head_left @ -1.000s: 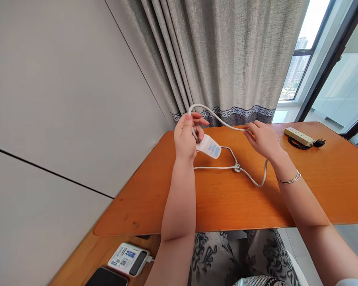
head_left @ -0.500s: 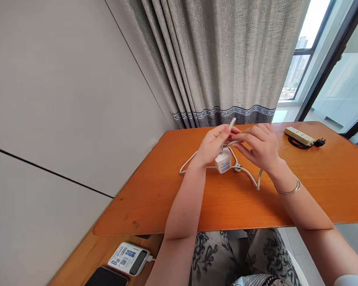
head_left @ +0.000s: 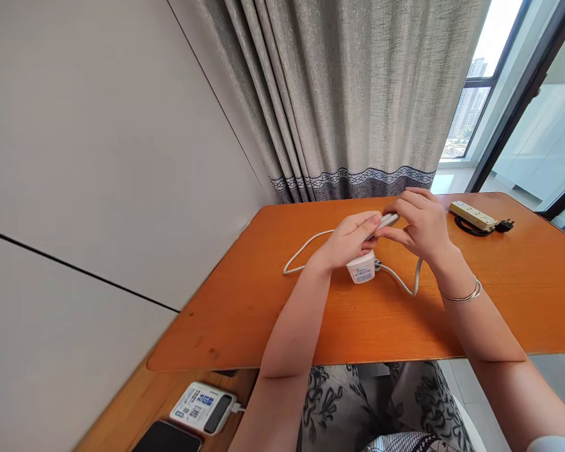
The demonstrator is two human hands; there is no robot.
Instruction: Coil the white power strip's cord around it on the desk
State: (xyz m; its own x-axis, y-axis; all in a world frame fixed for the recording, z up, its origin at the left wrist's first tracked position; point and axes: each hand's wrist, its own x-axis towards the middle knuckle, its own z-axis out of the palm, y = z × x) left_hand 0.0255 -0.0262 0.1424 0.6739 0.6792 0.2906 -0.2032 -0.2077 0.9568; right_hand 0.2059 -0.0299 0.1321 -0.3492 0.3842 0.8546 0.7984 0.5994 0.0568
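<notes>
Above the table, my left hand [head_left: 351, 240] is closed around a white cable [head_left: 388, 220], with the thumb pressed on top. My right hand [head_left: 419, 225], a silver bangle at its wrist, pinches the same cable between thumb and fingers just to the right. Below my left hand is a white power adapter [head_left: 361, 270] with a printed label. It partly hides behind the hand. A small plug-like piece [head_left: 377, 264] shows at its right side. Loose cable loops on the tabletop on both sides. Which part of the cable lies inside my fingers is hidden.
The orange wooden table [head_left: 245, 314] carries a power strip [head_left: 473, 215] with a black cord and plug [head_left: 503, 226] at the right rear. A white power bank [head_left: 203, 408] and a black phone [head_left: 167, 438] lie on a lower surface at left. A grey curtain [head_left: 367, 94] hangs behind.
Both hands have shifted slightly right, and my left hand has lowered. The cable end that stuck up above my left hand now points right, towards my right hand. The adapter has moved slightly right and nearer.
</notes>
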